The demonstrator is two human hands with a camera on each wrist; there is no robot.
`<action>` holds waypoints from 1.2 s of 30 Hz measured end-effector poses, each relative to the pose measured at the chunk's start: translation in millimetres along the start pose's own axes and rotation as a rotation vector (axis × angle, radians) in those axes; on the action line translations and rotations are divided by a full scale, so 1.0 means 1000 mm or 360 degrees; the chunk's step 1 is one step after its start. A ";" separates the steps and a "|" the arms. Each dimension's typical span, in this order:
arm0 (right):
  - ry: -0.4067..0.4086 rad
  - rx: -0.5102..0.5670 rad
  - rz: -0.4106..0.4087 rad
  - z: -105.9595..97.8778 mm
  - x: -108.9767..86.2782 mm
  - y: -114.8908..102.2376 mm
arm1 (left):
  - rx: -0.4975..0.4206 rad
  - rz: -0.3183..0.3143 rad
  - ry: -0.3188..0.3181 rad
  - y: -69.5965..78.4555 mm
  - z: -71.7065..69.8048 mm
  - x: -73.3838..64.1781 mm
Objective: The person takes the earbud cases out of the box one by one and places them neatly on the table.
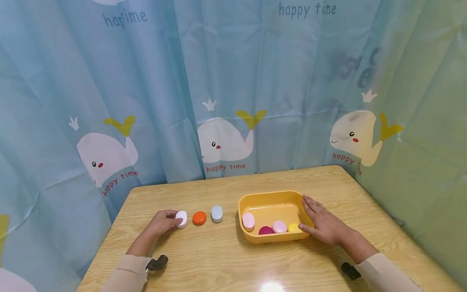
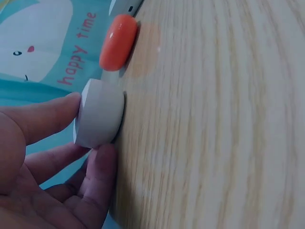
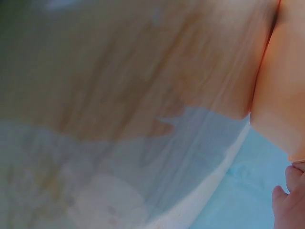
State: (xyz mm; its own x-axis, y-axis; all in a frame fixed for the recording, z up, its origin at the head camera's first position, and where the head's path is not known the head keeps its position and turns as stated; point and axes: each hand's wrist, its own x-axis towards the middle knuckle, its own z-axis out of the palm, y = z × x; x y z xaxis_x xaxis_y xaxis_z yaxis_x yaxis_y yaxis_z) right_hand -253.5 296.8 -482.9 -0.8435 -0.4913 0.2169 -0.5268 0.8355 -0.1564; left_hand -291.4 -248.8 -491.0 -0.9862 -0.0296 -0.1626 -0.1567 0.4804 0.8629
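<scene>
One smooth white oval case [image 1: 183, 217] sits pinched between the thumb and fingers of the left hand [image 1: 163, 223], at the wood-grained desk [image 1: 204, 259]. Beside it lie a glossy orange disc [image 1: 199, 218] and a pale blue oval case [image 1: 217, 213]. The right hand [image 1: 326, 224], fingers nearly straight and gripping nothing, touches the right end of a yellow, round-cornered tray [image 1: 271, 238] holding a pink oval case [image 1: 249, 221], a crimson piece [image 1: 266, 230], a pink disc [image 1: 279, 226] and a yellow piece [image 1: 293, 227].

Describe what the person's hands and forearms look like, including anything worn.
The left hand and right hand are bare, with no gloves or rings visible. The left sleeve and right sleeve are beige, ending short of the wrists. A small black fitting shows by each cuff.
</scene>
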 end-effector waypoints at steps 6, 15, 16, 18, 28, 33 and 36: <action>0.0028 0.0009 -0.0026 0.000 -0.001 -0.001 | -0.0041 -0.0009 -0.0022 -0.001 -0.001 0.001; 0.0040 -0.0001 -0.0029 -0.001 -0.003 0.000 | -0.0075 -0.0038 -0.0025 0.001 -0.002 -0.003; 0.0028 -0.0005 -0.0022 -0.001 -0.002 0.000 | -0.0084 -0.0041 -0.0024 0.002 -0.002 -0.004; 0.0002 -0.0004 0.0000 -0.001 -0.002 0.000 | -0.0106 -0.0041 -0.0036 0.002 -0.003 -0.004; -0.0018 -0.0037 -0.0013 -0.004 0.000 -0.001 | -0.0165 -0.0003 -0.0030 0.019 -0.011 -0.005; 0.0042 -0.0050 -0.0035 -0.003 0.000 0.000 | -0.0182 0.0047 -0.0097 0.037 -0.007 -0.003; 0.0059 -0.0029 -0.0038 -0.001 0.000 0.001 | -0.0162 0.0076 -0.0151 0.047 -0.003 -0.003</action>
State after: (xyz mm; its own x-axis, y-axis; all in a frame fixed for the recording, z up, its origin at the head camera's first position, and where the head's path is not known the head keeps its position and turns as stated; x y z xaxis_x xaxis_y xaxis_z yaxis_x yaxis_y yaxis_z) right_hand -254.0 297.6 -481.7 -0.8262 -0.5018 0.2561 -0.5444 0.8281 -0.1336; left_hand -295.6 -228.9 -448.6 -0.9840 0.0765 -0.1607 -0.1191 0.3880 0.9139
